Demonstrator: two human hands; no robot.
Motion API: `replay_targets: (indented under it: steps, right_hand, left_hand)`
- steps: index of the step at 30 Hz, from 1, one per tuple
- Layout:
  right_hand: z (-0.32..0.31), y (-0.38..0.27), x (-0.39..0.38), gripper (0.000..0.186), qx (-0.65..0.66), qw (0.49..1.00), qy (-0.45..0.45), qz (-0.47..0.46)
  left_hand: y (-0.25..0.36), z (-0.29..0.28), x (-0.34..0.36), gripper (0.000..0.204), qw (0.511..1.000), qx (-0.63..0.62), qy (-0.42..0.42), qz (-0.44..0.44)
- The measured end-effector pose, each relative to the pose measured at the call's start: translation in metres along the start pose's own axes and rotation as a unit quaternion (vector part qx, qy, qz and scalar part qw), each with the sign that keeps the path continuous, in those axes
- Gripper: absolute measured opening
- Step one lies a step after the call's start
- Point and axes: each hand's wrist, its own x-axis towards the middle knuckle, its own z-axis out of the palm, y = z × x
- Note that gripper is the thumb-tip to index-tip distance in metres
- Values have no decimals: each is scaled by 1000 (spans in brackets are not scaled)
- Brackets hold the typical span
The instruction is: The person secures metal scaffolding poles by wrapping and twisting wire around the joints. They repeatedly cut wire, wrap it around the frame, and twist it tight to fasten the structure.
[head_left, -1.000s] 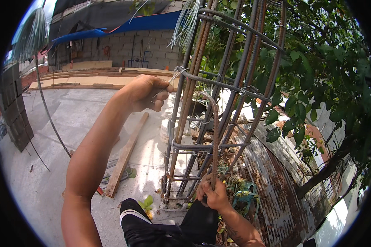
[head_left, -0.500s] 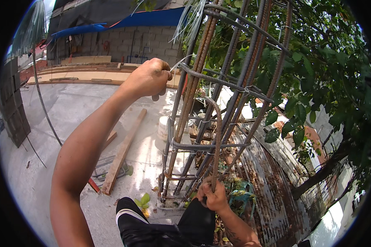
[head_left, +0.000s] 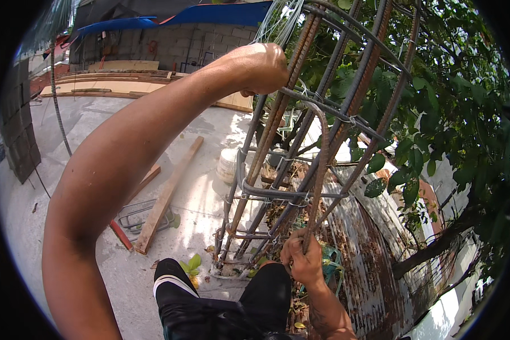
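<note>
A tall cage of rebar (head_left: 340, 122), tied with wire, stands before me and leans to the right in view. My left hand (head_left: 264, 69) is closed in a fist at its upper left side, beside a horizontal stirrup (head_left: 323, 106). The tie wire it pinched a moment ago is now mostly hidden behind the knuckles. Lower down, my right hand (head_left: 304, 258) grips the bottom of a rusty bent rebar rod (head_left: 321, 164). That rod's curved top reaches the stirrup, near the left hand. A bundle of loose tie wires (head_left: 282, 21) hangs above my left hand.
On the concrete floor lie a wooden plank (head_left: 170, 195), bent stirrups (head_left: 144, 215) and a red bar (head_left: 120, 234). A white bucket (head_left: 228, 164) stands behind the cage. Rusty corrugated sheets (head_left: 374, 260) and a leafy tree (head_left: 436, 113) are at right. Concrete blocks (head_left: 21, 124) rise at left.
My left hand has moved right and up, against the cage. My right hand has shifted slightly right, and the rod's curved top has risen to the stirrup. The view has shifted a little.
</note>
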Motion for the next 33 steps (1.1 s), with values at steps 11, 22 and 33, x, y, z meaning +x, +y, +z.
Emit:
replay_targets:
  steps: [11, 22, 33]
  right_hand:
    - [-4, 0, -2, 42, 2, 1000, -20, 7]
    - [0, -7, -2, 34, 68, 996, -50, 16]
    - [2, -34, -12, 36, 135, 985, -62, 92]
  left_hand:
    - [10, -33, 14, 25, 992, 43, -121, -20]
    - [8, -84, 15, 44, 945, 138, -292, 39]
    - [-24, -39, -1, 22, 995, -45, -86, -36]
